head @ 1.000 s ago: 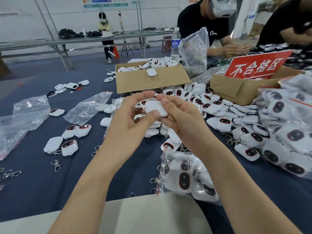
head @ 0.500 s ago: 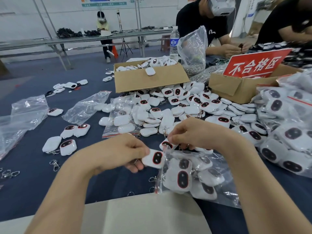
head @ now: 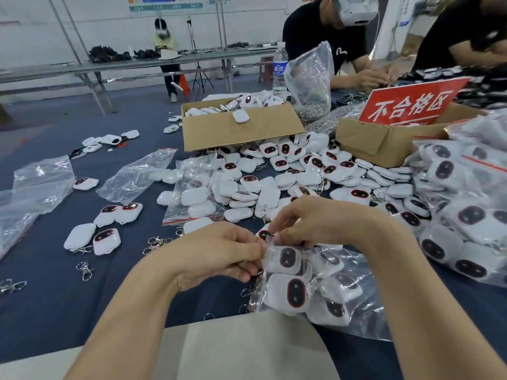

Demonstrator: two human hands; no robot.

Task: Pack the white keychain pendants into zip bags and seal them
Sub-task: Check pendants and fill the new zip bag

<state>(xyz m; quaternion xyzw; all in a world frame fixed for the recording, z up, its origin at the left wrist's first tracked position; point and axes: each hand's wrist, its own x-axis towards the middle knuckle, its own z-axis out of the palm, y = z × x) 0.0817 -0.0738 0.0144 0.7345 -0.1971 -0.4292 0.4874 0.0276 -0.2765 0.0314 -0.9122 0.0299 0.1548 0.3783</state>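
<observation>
Nearest, a pale board [head: 247, 349] overlaps the blue bench [head: 55, 297]. Just beyond lies a clear zip bag [head: 365, 325] stuffed with white keychain pendants [head: 295, 292]. Its mouth edge runs near to far and faces left. The left hand [head: 216, 256] meets that edge, fingers curled and pinching it. The right hand [head: 323, 223] pinches the far corner from above. The left hand sits nearer the mouth. Fingers hide the zip strip, so it is unclear whether it is pressed closed. One pendant [head: 264, 234] peeks between the hands, inside or outside the bag unclear. Farther off, loose pendants [head: 301, 174] heap before two cardboard boxes [head: 241, 133].
</observation>
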